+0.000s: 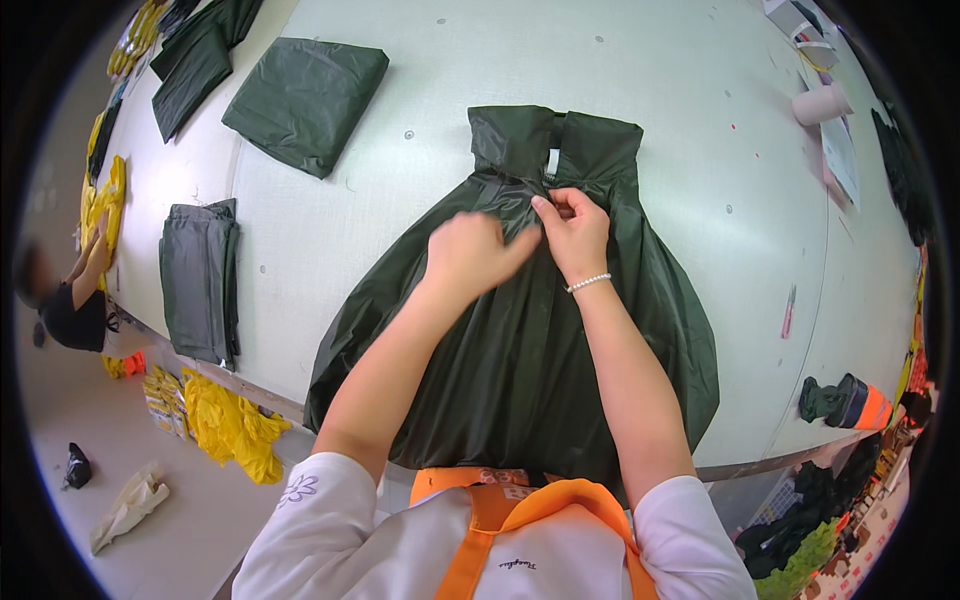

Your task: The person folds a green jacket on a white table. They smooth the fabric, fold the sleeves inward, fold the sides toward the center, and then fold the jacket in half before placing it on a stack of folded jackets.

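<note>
A dark green raincoat [520, 340] lies flat on the pale cutting table [320, 230], collar away from the person; the left hand [468, 252] and right hand [572, 228] both pinch its front seam just below the collar, fingers closed on fabric; fastening there probably goes best with both edges kept aligned and taut; a folded green piece [305, 100] lies well left of the collar.

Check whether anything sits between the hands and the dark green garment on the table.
Nothing visible does. Both the left hand and the right hand already rest on the garment, pinching its fabric just below the collar. The folded pieces lie apart at the left of the table.
</note>
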Tool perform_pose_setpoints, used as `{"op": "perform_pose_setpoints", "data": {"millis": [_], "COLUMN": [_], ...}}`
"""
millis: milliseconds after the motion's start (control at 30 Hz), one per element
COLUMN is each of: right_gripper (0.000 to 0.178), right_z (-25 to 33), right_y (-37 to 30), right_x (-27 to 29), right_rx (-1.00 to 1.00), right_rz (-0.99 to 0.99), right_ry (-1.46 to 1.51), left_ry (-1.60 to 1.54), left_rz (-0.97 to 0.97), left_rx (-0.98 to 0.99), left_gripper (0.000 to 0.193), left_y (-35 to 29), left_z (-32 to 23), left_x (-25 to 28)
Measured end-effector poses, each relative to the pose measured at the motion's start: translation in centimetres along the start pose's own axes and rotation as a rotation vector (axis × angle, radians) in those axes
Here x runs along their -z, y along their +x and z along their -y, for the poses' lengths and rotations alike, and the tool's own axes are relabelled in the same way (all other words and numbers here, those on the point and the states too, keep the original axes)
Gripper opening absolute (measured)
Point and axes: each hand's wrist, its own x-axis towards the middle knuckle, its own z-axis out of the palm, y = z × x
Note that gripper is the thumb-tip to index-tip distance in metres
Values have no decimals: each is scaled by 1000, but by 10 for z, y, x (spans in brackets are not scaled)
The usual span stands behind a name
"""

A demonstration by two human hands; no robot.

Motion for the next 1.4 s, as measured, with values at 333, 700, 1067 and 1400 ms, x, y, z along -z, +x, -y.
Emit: {"op": "perform_pose_setpoints", "data": {"millis": [333,700,1067,1400], "right_gripper": [16,17,21,24], "right_z": [-3,6,33,31], "right_y": [-160,-178,-193,-193], "right_x": [36,34,29,28], "right_rx": [-265,-143,-27,-20], "right_rz": [243,55,64,43], "right_ry": [-64,-158,-38,-34], "left_ry": [-157,-799,-619,-431], "left_rz": [93,220,152,40], "left_rx": [-71,57,110,-2], "left_gripper": [37,44,29,43], "left_y": [-87,-103,-112,-120], "left_z": [34,32,21,-8], "left_x": [-56,-57,-50,-32]}}
